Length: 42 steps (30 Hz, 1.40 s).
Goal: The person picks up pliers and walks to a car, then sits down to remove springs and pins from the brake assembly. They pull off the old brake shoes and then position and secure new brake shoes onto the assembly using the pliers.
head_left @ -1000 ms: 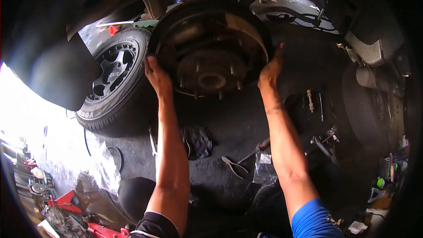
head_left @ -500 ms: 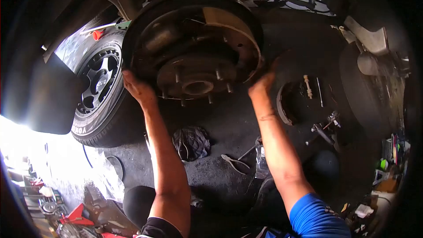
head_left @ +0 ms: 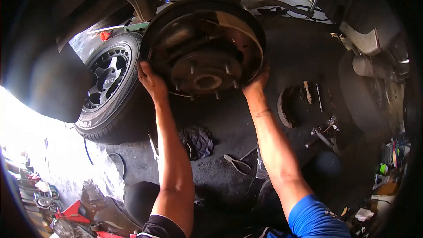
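A dark drum brake assembly, its round backing plate [head_left: 154,35] mounted under the vehicle, sits in front of me. At its lower middle is the wheel hub [head_left: 208,81] with several studs round a centre bore. Along the upper right curves a brake shoe [head_left: 240,25] with a tan lining. My left hand [head_left: 152,80] grips the plate's lower left edge, thumb on the near side. At the lower right edge, my right hand [head_left: 257,83] is wrapped round the rim, its fingers partly hidden behind it.
A wheel with tyre [head_left: 108,86] leans at the left. On the floor at right lie a loose brake shoe [head_left: 284,109], a bolt-like rod [head_left: 307,92] and metal parts [head_left: 324,134]. Pliers [head_left: 237,164] and a dark cloth [head_left: 198,142] lie nearer me.
My right hand, its fingers spread and blurred before, has closed in on the plate's edge. My left hand stays at the lower left rim. The whole view has shifted slightly.
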### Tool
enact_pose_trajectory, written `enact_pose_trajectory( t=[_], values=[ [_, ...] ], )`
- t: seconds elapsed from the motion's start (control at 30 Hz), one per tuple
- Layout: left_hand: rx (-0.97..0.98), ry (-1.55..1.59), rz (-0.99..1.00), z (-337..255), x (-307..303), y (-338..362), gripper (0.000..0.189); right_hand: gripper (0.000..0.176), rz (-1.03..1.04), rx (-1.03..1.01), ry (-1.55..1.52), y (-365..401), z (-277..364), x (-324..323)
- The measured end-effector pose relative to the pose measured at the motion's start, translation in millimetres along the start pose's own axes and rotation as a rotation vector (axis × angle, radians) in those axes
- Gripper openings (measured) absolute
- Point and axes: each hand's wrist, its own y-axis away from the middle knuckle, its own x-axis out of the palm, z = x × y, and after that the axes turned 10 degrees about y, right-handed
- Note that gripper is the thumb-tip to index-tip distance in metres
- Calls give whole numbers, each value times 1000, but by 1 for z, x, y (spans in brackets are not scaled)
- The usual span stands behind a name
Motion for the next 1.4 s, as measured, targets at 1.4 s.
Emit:
enact_pose_trajectory(
  t=[1.4],
  values=[
    [74, -59, 322, -31, -15, -7, 66, 27, -615, 558, 1101, 137, 31, -108]
  ],
)
